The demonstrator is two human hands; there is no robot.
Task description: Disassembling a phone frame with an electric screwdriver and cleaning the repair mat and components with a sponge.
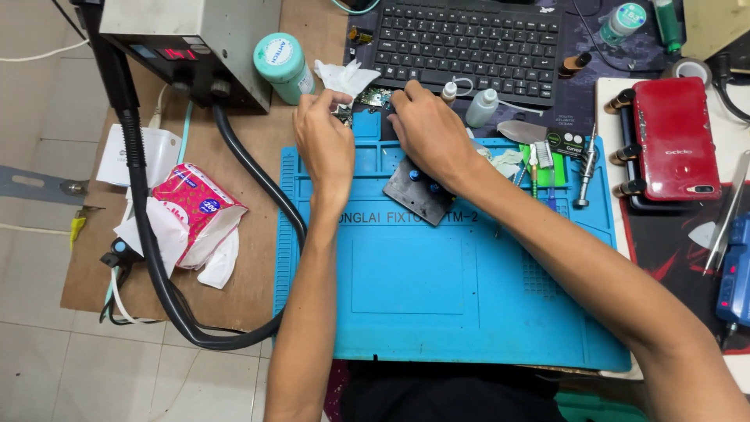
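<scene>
Blue work mat [437,297] spreads under both forearms, its wide lower part bare, open room toward the person. Grey hot-air station [191,39] sits up-left of the left hand, its black hose [258,176] curving along the mat's left edge. Black keyboard [469,43] lies just beyond the fingers. Red phone [676,141] rests well right of the right hand. Dark fixture plate [414,191] sits under the right wrist. Left hand [324,144] and right hand [426,129], fingers curled, pinch a small circuit board [375,98] at the mat's far edge.

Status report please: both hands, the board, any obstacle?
Left hand and right hand both on small circuit board. Grip hidden. Dark fixture plate under right wrist.
</scene>
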